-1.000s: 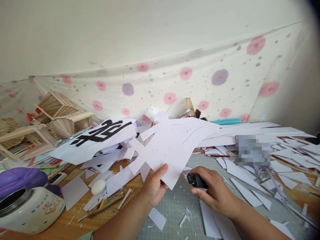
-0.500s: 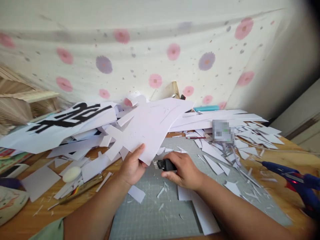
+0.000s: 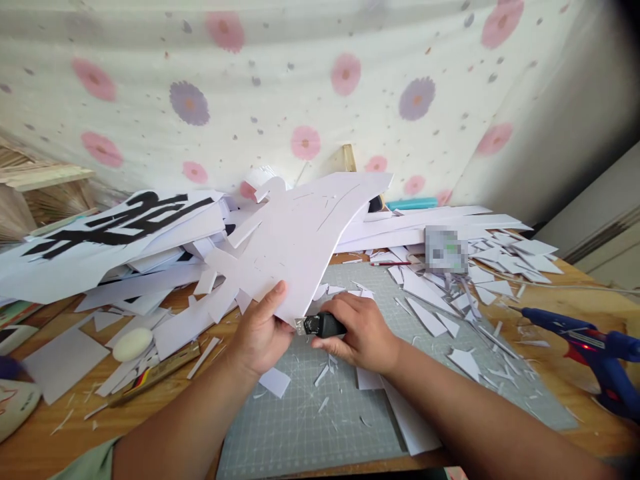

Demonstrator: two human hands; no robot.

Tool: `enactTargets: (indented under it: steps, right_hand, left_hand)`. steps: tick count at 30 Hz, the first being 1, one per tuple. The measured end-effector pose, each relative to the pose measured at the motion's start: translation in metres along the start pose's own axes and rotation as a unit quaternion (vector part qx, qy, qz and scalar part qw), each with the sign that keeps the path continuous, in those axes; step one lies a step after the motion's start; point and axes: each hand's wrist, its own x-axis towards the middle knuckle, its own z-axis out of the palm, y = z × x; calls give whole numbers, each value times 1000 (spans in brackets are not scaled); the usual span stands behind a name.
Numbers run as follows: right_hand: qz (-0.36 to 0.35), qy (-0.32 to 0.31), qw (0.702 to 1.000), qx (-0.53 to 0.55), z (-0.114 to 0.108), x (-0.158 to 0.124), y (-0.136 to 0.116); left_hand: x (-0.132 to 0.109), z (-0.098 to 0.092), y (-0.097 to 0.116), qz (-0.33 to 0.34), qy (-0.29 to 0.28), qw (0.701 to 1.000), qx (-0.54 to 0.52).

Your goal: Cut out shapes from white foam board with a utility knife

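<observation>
My left hand (image 3: 261,330) pinches the near corner of a large white foam sheet (image 3: 305,233) with cut slits, lifted above the table. My right hand (image 3: 363,333) is closed round a black utility knife (image 3: 320,325), whose blade end touches the sheet's corner beside my left thumb. Both hands hover over a grey-green cutting mat (image 3: 320,420) strewn with white scraps.
A heap of white sheets, one with black characters (image 3: 115,223), lies at the left. Cut strips and offcuts (image 3: 480,273) cover the right side. A blue glue gun (image 3: 590,347) lies at the right edge. A white egg-shaped object (image 3: 133,344) and a ruler (image 3: 160,373) lie near left. Flowered cloth hangs behind.
The view has swung right and closer. My right hand brought the knife leftward up to the sheet's corner, and my left hand raised the sheet a little.
</observation>
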Motion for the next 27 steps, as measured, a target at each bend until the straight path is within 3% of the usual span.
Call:
enactTargets:
  steps: [8,27]
  right_hand:
    - [-6,60,998,-28,2,0,1]
    - [3,78,996,-34,2,0,2]
  left_hand:
    - [-2,-1,1,-21,-12,1000,13]
    - [-7,-3,-2,-44,-58,997,16]
